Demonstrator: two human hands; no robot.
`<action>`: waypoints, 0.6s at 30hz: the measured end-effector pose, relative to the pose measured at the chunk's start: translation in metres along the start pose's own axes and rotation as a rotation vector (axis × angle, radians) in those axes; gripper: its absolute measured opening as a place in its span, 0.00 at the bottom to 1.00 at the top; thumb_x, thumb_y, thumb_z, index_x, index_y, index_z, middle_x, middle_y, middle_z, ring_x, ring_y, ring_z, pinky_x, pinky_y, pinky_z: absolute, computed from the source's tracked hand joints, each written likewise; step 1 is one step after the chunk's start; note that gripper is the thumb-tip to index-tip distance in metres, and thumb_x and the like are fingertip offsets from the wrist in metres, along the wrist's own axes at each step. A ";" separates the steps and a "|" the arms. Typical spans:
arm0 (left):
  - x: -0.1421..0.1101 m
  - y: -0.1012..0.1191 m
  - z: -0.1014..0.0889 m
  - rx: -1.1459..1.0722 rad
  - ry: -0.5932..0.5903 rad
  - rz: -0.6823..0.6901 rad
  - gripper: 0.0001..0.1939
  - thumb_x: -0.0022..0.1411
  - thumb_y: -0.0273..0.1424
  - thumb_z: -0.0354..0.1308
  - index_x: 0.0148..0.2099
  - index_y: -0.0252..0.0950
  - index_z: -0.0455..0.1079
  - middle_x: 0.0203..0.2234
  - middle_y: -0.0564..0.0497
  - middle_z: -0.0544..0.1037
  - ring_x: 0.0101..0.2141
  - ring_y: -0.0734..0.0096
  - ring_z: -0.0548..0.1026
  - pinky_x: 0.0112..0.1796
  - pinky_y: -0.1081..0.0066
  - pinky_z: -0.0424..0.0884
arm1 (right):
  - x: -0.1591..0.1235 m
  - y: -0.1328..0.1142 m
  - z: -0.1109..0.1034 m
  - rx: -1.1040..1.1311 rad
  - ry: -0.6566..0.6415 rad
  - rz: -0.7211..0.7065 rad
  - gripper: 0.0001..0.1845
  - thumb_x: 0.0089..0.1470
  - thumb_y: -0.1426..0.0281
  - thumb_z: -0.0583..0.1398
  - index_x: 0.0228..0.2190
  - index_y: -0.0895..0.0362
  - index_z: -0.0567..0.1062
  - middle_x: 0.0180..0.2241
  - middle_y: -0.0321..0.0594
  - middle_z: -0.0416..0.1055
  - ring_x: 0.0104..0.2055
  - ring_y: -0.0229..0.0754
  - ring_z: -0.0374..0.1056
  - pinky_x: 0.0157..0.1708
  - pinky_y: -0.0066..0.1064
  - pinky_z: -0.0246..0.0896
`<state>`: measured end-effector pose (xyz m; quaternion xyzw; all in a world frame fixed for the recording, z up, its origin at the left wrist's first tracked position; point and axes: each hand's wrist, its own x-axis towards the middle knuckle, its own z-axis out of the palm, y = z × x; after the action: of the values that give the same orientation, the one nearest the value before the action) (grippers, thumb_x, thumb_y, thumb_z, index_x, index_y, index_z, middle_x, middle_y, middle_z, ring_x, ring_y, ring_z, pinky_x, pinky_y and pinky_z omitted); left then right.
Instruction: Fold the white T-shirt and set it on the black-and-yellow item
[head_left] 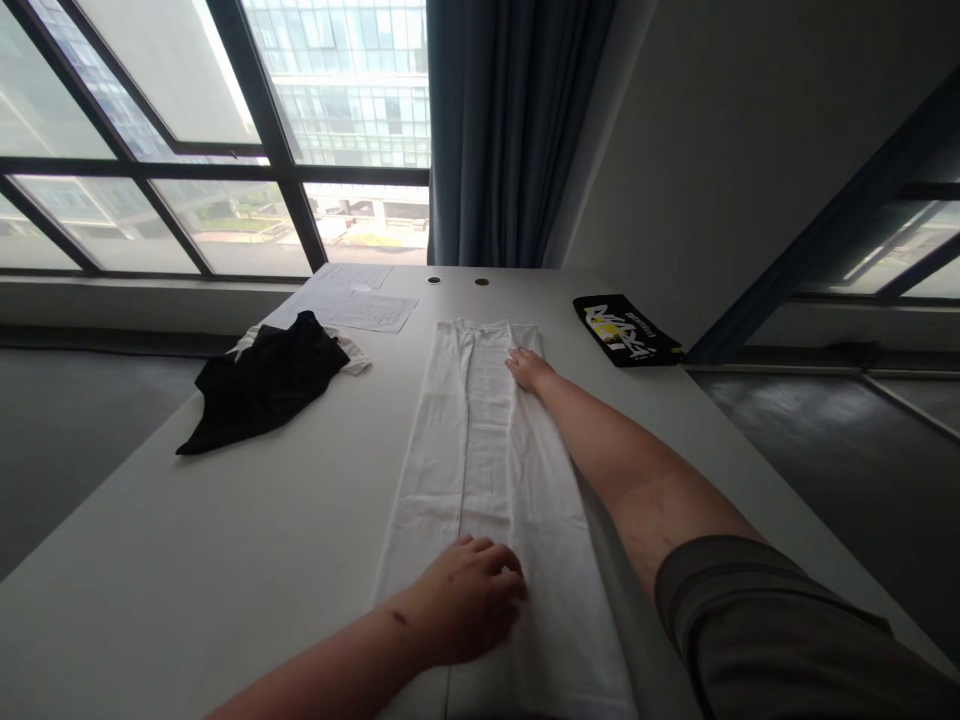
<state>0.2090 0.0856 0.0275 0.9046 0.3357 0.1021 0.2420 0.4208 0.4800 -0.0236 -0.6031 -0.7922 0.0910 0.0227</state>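
A white garment (487, 450) lies folded into a long narrow strip down the middle of the white table (225, 540). My left hand (469, 600) rests palm down on its near end, fingers slightly curled on the cloth. Stretched far out, my right hand (529, 368) lies flat on the garment's right side near its far end, fingers apart. Neither hand grips anything.
A crumpled black garment (262, 385) lies at the table's left, over a bit of white cloth. Paper sheets (360, 305) lie at the far left, a black pouch with yellow print (626, 330) at the far right. Two round cable holes (457, 281) sit near the curtain (510, 130).
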 end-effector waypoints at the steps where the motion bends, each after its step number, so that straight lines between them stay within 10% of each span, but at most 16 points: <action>1: 0.002 -0.001 0.002 0.015 0.036 -0.048 0.15 0.64 0.33 0.63 0.53 0.44 0.74 0.51 0.49 0.79 0.47 0.61 0.76 0.50 0.58 0.72 | 0.001 0.001 0.002 -0.010 0.003 0.031 0.36 0.72 0.53 0.43 0.72 0.58 0.56 0.74 0.52 0.48 0.75 0.54 0.47 0.72 0.49 0.40; 13: -0.002 -0.016 0.042 0.059 0.198 -0.159 0.32 0.65 0.46 0.64 0.69 0.54 0.64 0.75 0.45 0.49 0.73 0.42 0.49 0.67 0.38 0.50 | 0.041 -0.017 0.014 -0.021 0.028 0.112 0.35 0.71 0.57 0.41 0.72 0.58 0.55 0.76 0.46 0.41 0.76 0.55 0.39 0.72 0.54 0.37; 18: 0.003 -0.015 0.036 -0.031 0.212 -0.168 0.27 0.70 0.42 0.59 0.69 0.47 0.65 0.70 0.45 0.64 0.70 0.50 0.57 0.69 0.42 0.51 | 0.045 -0.023 0.012 0.000 0.041 0.114 0.35 0.70 0.56 0.43 0.72 0.58 0.56 0.76 0.47 0.42 0.76 0.56 0.40 0.71 0.59 0.39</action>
<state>0.2158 0.0843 -0.0107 0.8536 0.4324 0.1815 0.2270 0.3848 0.5160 -0.0351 -0.6490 -0.7558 0.0798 0.0334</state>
